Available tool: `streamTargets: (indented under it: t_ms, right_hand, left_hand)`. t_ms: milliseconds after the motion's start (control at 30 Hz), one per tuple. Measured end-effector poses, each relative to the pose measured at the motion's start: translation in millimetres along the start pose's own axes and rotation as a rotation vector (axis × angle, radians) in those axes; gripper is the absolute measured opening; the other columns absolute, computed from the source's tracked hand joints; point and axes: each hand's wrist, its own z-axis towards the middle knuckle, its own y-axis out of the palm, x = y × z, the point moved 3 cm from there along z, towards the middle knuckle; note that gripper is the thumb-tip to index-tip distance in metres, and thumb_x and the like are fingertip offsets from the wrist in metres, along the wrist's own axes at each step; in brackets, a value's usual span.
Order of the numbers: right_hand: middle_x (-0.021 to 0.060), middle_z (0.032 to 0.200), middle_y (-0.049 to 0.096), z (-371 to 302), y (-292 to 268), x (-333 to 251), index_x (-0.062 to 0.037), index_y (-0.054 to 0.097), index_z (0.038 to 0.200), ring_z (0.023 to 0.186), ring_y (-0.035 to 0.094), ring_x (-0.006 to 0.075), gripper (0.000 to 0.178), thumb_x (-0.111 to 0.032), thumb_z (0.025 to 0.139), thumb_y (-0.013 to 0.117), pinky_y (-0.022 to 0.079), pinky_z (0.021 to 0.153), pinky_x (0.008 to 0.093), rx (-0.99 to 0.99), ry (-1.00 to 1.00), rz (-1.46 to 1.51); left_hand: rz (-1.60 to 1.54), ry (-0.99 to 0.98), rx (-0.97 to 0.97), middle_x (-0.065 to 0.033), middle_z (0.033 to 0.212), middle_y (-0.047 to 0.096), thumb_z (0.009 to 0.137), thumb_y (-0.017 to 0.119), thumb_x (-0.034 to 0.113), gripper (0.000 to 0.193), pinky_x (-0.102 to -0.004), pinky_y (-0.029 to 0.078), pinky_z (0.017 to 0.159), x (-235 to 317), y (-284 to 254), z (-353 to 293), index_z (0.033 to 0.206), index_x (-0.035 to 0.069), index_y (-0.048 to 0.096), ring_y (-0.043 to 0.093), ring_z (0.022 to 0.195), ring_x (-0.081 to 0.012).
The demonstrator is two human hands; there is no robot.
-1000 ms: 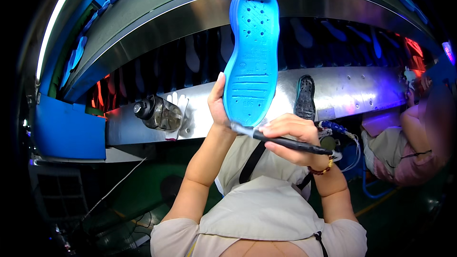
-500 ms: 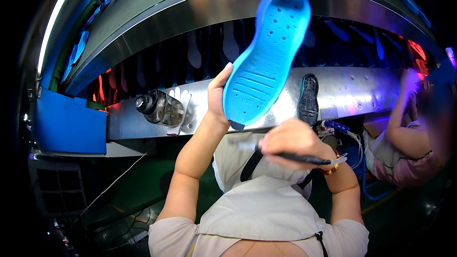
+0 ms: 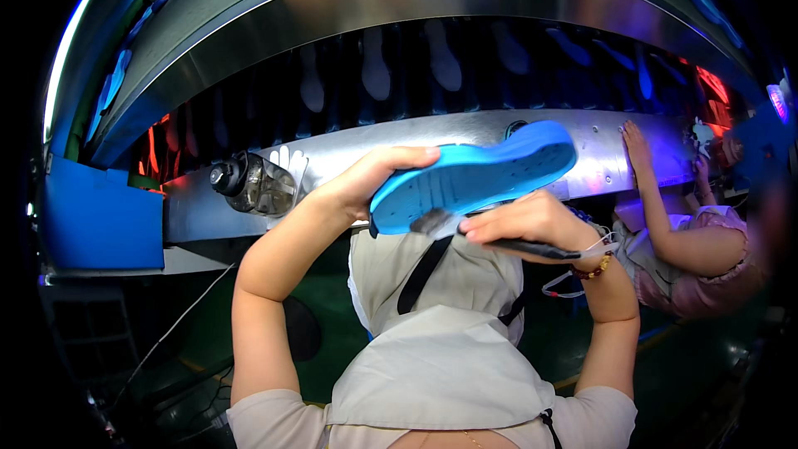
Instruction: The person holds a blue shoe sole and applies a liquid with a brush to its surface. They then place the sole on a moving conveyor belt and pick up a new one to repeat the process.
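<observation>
Blue sole [image 3: 478,170]: was held in the air in front of the table's near edge, tilted, its hollow side turned toward the wearer; one end lay in the left hand, the other pointed right and away.
Left hand [image 3: 374,175]: fingers closed around the sole's left end, one digit lying over the far rim; the rest were hidden beneath.
Brush [image 3: 532,247]: black handle, pale ferrule; bristles overlapped the sole's near rim in view, with blur, so contact could not be confirmed.
Right hand [image 3: 532,220]: fingers narrow, pinching the brush close to its head.
Progress: brushing of the sole was judged under way, not finished, since brush and sole were both in hand; how much of the rim was covered could not be told.
Table [image 3: 598,154]: bare metal, carrying a dark bottle [image 3: 253,185] and, just beside it, a white glove [image 3: 287,162]; a dark rounded object [image 3: 515,129] stood mostly hidden behind the sole.
Right side: a co-worker's hand [image 3: 637,145] rested at the table.
</observation>
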Motion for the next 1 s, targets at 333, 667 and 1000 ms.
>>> streamTargets:
  t_ms: [333,667,1000]
  right_hand:
    - [0.0092,0.092,0.065,-4,-12,6,-0.0057,0.063,0.089,0.083,0.063,0.0207,0.017,-0.007,0.073,0.06,0.05,0.068,0.0295,-0.254,0.126,-0.022]
    - [0.0133,0.09,0.064,-29,-26,31,0.0006,0.062,0.091,0.08,0.063,0.0196,0.021,-0.011,0.073,0.065,0.049,0.072,0.0263,-0.194,0.499,0.147]
    - [0.0146,0.08,0.064,-13,39,26,0.0006,0.06,0.08,0.065,0.062,0.0226,0.01,-0.001,0.07,0.059,0.048,0.06,0.0268,0.596,0.229,-0.008]
  left_hand:
    - [0.318,-0.036,0.05,-0.018,0.105,0.055,0.082,0.054,0.036,0.053,-0.0317,0.047,0.078,-4,-8,-6,0.117,-0.004,0.047,0.058,0.091,-0.0232]
    - [0.267,0.054,0.172,-0.0205,0.11,0.053,0.08,0.054,0.033,0.055,-0.0366,0.046,0.082,-6,-29,-13,0.118,-0.005,0.045,0.056,0.096,-0.0266]
    - [-0.477,0.19,-0.074,-0.0233,0.119,0.045,0.085,0.037,0.039,0.054,-0.0573,0.042,0.081,-38,-28,31,0.123,0.001,0.038,0.049,0.103,-0.0388]
